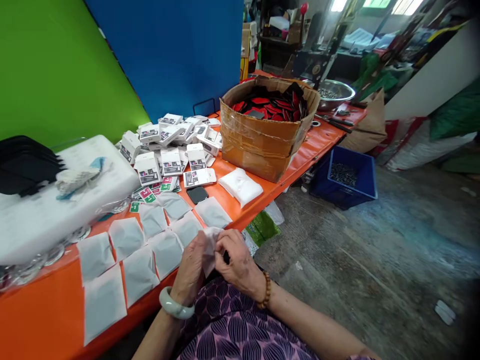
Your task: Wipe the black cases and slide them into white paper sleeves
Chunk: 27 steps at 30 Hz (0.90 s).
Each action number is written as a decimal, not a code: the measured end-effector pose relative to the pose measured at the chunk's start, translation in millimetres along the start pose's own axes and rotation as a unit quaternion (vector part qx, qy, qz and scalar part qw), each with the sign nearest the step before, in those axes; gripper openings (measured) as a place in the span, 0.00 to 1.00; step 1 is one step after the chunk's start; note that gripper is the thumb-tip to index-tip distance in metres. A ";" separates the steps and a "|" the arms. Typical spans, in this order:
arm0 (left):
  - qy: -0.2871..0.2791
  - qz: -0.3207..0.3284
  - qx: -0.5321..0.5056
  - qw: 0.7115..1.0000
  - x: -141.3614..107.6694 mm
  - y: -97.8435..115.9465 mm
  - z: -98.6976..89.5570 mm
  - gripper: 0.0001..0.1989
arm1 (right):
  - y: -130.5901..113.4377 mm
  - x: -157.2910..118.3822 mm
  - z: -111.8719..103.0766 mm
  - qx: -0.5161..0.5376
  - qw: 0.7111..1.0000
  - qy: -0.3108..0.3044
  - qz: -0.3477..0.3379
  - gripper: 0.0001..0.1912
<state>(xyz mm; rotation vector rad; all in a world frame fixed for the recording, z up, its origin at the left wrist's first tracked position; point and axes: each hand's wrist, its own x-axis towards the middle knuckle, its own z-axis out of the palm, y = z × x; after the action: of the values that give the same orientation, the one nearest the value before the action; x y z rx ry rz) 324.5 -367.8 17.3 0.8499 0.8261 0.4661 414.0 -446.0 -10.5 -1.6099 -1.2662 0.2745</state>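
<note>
Both hands are together at the table's front edge over the lap. My left hand (192, 265), with a pale bangle at its wrist, holds a thin white sleeve (210, 245) by its left side. My right hand (237, 260), with a beaded bracelet, pinches the same sleeve from the right. Several similar white sleeves (105, 307) lie flat in rows to the left. A stack of white sleeves (240, 186) sits beyond the hands, and a small black square piece (197, 194) lies left of it. Red and green cards (148, 194) are near the rows.
Small white boxes (172, 162) are heaped at the table's back. A cardboard box (258, 145) of red and black pieces stands right of them. White foam (112, 170) with a glove lies left. A blue bin (347, 175) is on the floor; a metal bowl (332, 102) is behind.
</note>
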 end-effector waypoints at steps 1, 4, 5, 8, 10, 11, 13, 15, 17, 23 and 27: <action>-0.005 -0.013 -0.012 1.000 -2.4 -0.9 0.5 0.27 | 1.6 -5.5 3.6 -0.011 1.000 -0.002 0.003 0.09; -0.023 -0.022 -0.001 0.999 -8.3 -5.5 1.7 0.27 | 5.4 -15.3 3.0 -0.027 0.999 -0.014 0.009 0.07; -0.019 -0.019 0.014 1.000 -9.4 -7.6 2.1 0.23 | 6.1 -16.7 -0.4 -0.022 0.999 -0.025 0.007 0.07; 0.016 -0.027 0.022 0.999 -11.0 -13.7 3.9 0.17 | 9.0 -16.6 -17.3 0.039 0.997 -0.067 -0.001 0.04; 0.032 -0.042 0.018 0.998 -11.7 -16.6 6.4 0.18 | 12.4 -14.8 -30.7 0.080 0.995 -0.054 0.019 0.04; 0.033 -0.049 0.024 0.998 -12.4 -17.8 8.1 0.18 | 14.4 -13.9 -36.7 0.092 0.994 -0.034 0.038 0.07; 0.024 -0.063 0.039 0.997 -14.6 -20.3 12.1 0.19 | 17.3 -13.6 -45.1 0.111 0.990 -0.005 0.084 0.15; 0.010 -0.064 0.047 0.997 -17.7 -23.1 15.6 0.19 | 18.2 -15.5 -47.2 0.170 0.976 -0.026 0.135 0.18; 0.002 -0.057 0.052 0.997 -21.1 -25.9 17.3 0.20 | 17.8 -19.1 -44.5 0.255 0.947 -0.060 0.186 0.14; 0.008 -0.009 0.093 0.996 -27.2 -25.9 12.3 0.19 | 16.3 -24.5 -39.6 0.278 0.931 -0.025 0.233 0.13; 0.031 0.017 0.083 0.996 -27.2 -24.2 8.7 0.20 | 10.2 -22.6 -44.2 0.222 0.955 -0.071 0.185 0.15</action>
<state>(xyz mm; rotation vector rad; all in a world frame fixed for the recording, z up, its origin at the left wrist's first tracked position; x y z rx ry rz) 316.0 -404.0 13.4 1.0082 0.9169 0.4609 441.1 -488.7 -7.6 -1.4375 -0.9115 0.8600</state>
